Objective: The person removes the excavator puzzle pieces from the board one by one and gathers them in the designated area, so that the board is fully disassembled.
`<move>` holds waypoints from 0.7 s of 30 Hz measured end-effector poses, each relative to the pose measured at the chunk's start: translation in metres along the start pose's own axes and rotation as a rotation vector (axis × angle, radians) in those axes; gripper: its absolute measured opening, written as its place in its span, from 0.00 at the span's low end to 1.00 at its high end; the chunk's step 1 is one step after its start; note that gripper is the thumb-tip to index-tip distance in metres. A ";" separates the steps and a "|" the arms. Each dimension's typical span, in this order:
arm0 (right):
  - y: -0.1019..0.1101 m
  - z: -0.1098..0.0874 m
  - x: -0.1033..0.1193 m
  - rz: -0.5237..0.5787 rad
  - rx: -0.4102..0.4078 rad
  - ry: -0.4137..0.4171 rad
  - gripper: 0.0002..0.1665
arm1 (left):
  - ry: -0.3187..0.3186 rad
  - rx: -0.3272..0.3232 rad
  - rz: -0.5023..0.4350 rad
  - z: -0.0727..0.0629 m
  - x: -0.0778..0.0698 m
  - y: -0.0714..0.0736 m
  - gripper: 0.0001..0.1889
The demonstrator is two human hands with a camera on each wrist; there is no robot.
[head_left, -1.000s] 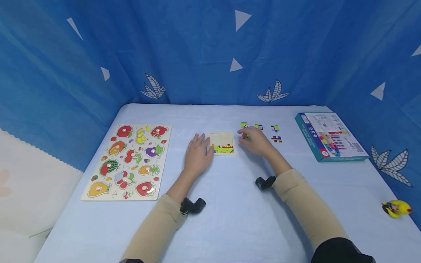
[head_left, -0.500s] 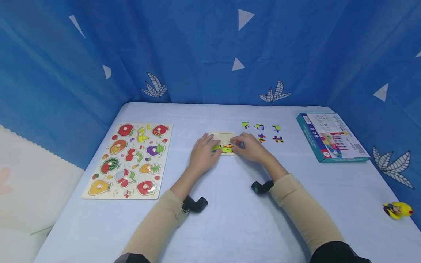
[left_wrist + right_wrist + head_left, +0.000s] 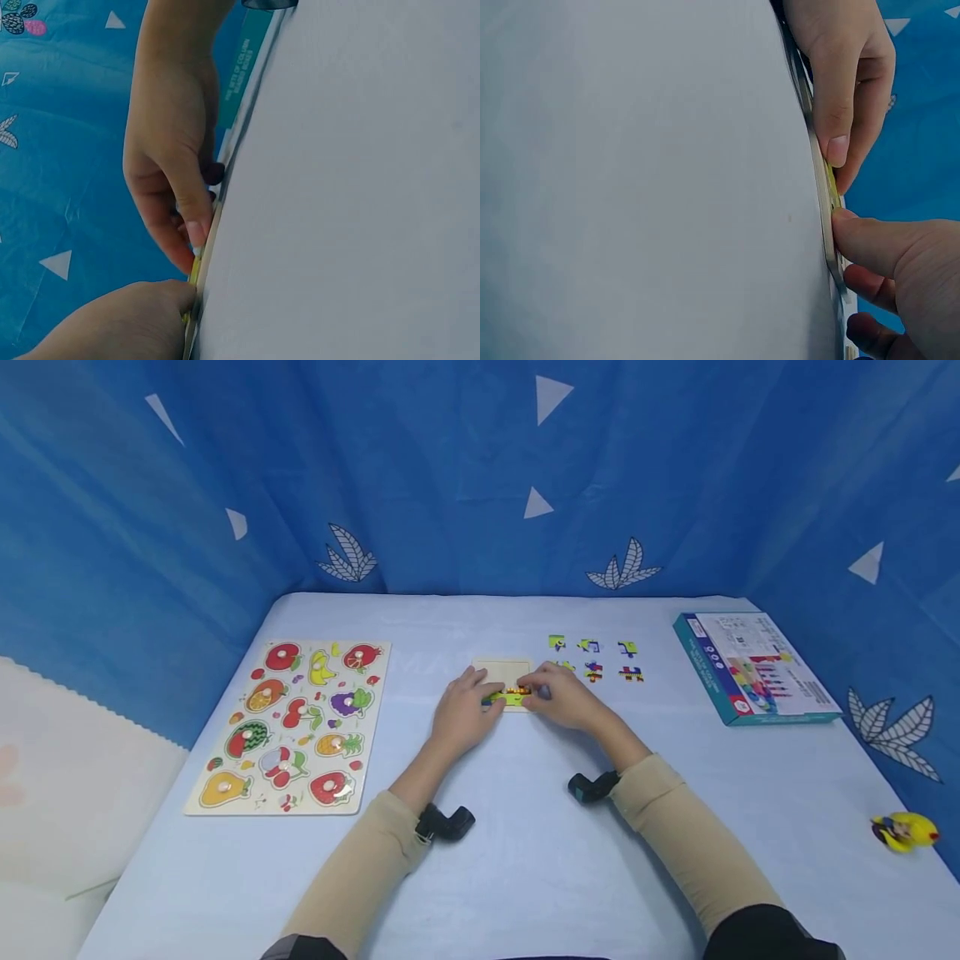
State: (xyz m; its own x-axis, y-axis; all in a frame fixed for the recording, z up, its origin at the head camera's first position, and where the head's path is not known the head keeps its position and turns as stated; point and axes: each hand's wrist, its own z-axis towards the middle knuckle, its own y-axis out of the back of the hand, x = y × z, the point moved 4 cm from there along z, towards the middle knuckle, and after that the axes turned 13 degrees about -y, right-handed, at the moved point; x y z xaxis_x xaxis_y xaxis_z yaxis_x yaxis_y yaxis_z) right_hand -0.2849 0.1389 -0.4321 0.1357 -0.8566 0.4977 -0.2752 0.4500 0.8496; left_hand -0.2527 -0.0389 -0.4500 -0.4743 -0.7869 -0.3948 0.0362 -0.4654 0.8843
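Observation:
On the table in the head view lies a small square wooden puzzle tray, its lower part holding a row of green jigsaw pieces. My left hand is at the tray's left side, thumb and index finger on the row's left end. From the right, my right hand pinches at the row's right end. Both wrist views are edge-on: in the left one, the right hand's thumb and index finger meet at a yellow piece; in the right one, the left hand's fingertips hold its upper edge. Fingers hide part of the row.
Several loose jigsaw pieces lie right of the tray, one partly behind the right hand. A fruit puzzle board is at the left. A teal-edged box stands at back right, and a yellow toy sits near the right edge.
My right hand has moved left from the loose pieces to the tray's lower right. The left hand has shifted slightly right onto the row. Over the last half second both hands barely move.

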 end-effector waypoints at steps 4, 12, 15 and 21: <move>0.000 0.002 0.001 0.016 0.013 -0.019 0.23 | 0.006 -0.008 -0.016 -0.001 0.001 0.000 0.20; 0.000 0.006 0.002 0.124 0.052 -0.037 0.23 | -0.009 -0.026 -0.041 0.000 0.001 0.002 0.19; 0.001 0.007 0.002 0.153 0.070 -0.054 0.22 | -0.004 -0.026 -0.044 0.000 0.001 0.002 0.19; 0.006 0.005 0.002 0.160 0.079 -0.088 0.17 | 0.003 -0.037 -0.046 -0.001 0.001 0.002 0.19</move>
State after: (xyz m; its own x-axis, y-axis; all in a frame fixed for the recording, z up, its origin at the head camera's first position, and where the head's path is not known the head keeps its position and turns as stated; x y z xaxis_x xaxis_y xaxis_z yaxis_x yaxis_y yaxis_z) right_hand -0.2914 0.1381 -0.4269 0.0009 -0.7960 0.6053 -0.3610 0.5642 0.7425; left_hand -0.2528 -0.0410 -0.4490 -0.4738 -0.7654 -0.4356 0.0471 -0.5160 0.8553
